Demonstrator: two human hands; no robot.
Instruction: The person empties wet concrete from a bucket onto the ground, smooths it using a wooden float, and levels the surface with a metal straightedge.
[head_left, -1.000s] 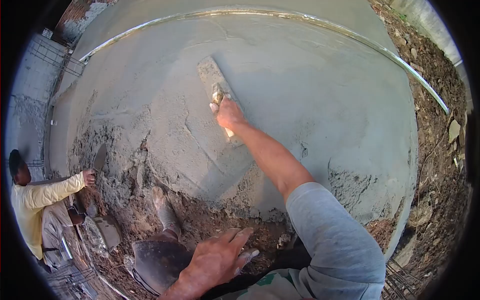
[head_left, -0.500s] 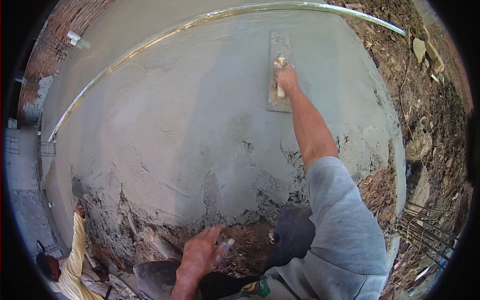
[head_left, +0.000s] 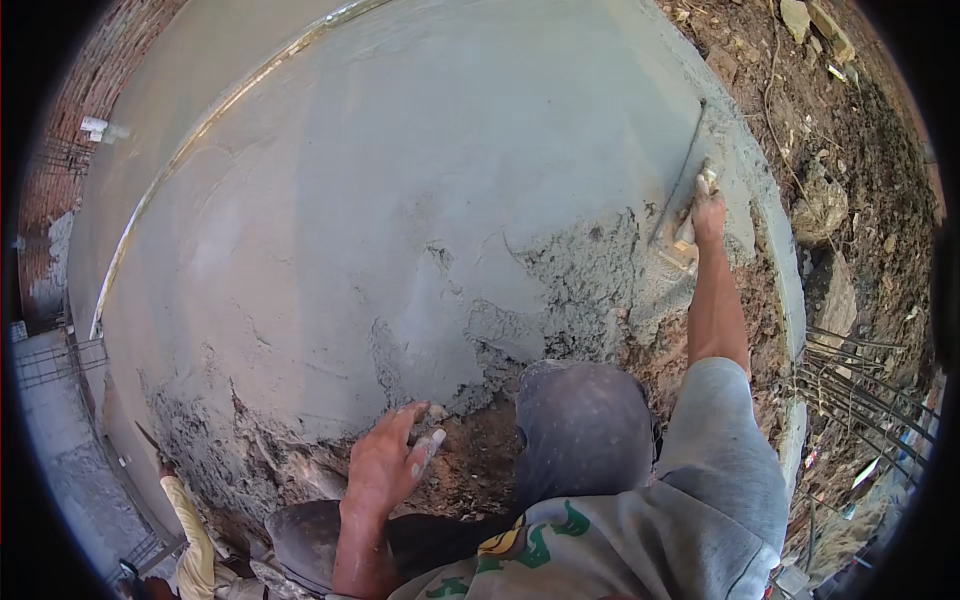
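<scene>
My right hand [head_left: 709, 216] is wrapped round the handle of a long rectangular hand float [head_left: 684, 172], near the right edge of the wet concrete [head_left: 430, 190]. The float is tilted, so its blade shows as a thin slanting line. Over my bent leg at the bottom, my left hand [head_left: 388, 458] hangs with its fingers stretched forward and its thumb apart, holding nothing. Something white covers the thumb tip. Rough, unsmoothed concrete [head_left: 590, 270] lies just left of and below the float.
A co-worker's sleeve [head_left: 192, 525] and hand are at lower left, with a tool at the concrete. A pale curved strip [head_left: 185, 150] crosses the slab at upper left. Steel bars [head_left: 860, 385] stick out at right beside soil and stones [head_left: 825, 205]. My knee [head_left: 585, 430] is below.
My right hand has carried the float right and towards me, tipping it from flat to tilted. The view has shifted. My left hand stays near my leg, fingers still spread.
</scene>
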